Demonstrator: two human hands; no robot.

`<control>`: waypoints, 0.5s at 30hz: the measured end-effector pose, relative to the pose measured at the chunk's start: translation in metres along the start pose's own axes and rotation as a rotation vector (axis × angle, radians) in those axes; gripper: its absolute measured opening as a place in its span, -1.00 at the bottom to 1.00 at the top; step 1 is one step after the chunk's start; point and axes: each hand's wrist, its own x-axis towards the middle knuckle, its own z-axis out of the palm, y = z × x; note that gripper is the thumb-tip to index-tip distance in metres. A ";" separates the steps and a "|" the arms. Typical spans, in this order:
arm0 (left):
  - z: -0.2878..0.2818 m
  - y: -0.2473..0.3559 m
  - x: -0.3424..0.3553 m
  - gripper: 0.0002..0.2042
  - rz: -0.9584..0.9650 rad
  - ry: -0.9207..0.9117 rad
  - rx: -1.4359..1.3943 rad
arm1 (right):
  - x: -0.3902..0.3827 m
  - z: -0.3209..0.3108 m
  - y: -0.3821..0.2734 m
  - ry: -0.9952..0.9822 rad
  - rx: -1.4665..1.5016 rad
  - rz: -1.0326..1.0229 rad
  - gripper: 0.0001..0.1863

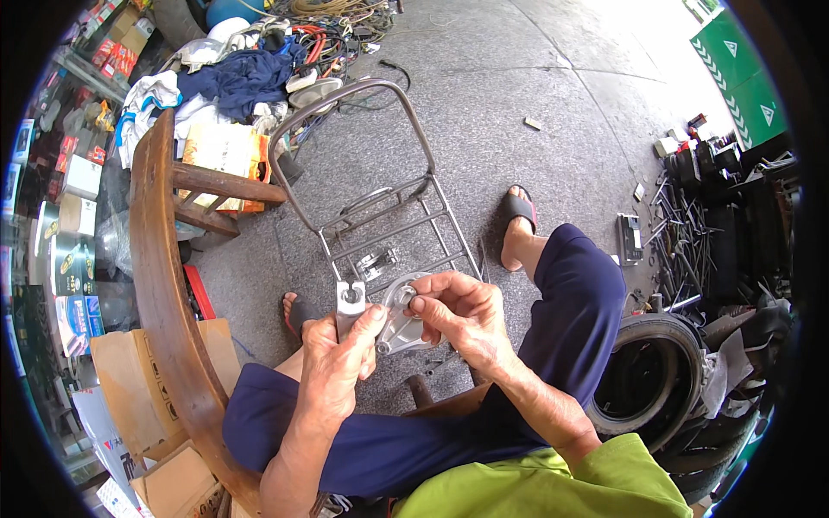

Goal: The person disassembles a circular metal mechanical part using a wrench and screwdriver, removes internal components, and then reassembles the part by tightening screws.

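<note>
My left hand [332,363] is closed around a silver metal piece with a forked, notched end [350,300], which sticks up past the thumb. Close beside it, my right hand [469,326] pinches a small round metal part [404,297] between thumb and fingers. A rounded silver metal plate [399,335] with a pointed lower corner shows just below and between the hands; whether a hand touches it I cannot tell. Beyond them stands a tubular metal rack [417,147], with a small silver bracket-like part [377,263] by its lower bars.
A wooden bench [154,259] runs along my left, with cardboard [129,380] next to it. Tyres [648,371] and loose metal rods [678,233] lie at the right. Clothes [237,82] and cables [341,26] are heaped at the far left. My sandalled foot [518,220] is on the floor.
</note>
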 end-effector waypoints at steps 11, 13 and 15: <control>-0.001 0.001 -0.001 -0.94 0.022 0.013 -0.074 | -0.002 0.003 -0.004 -0.067 -0.041 0.007 -0.86; -0.002 0.006 -0.002 -0.94 0.055 0.073 -0.127 | -0.001 0.003 -0.006 -0.037 -0.052 0.011 -0.89; -0.010 0.010 -0.003 -0.95 0.080 0.077 -0.214 | 0.000 0.003 0.005 -0.018 0.002 0.052 -0.88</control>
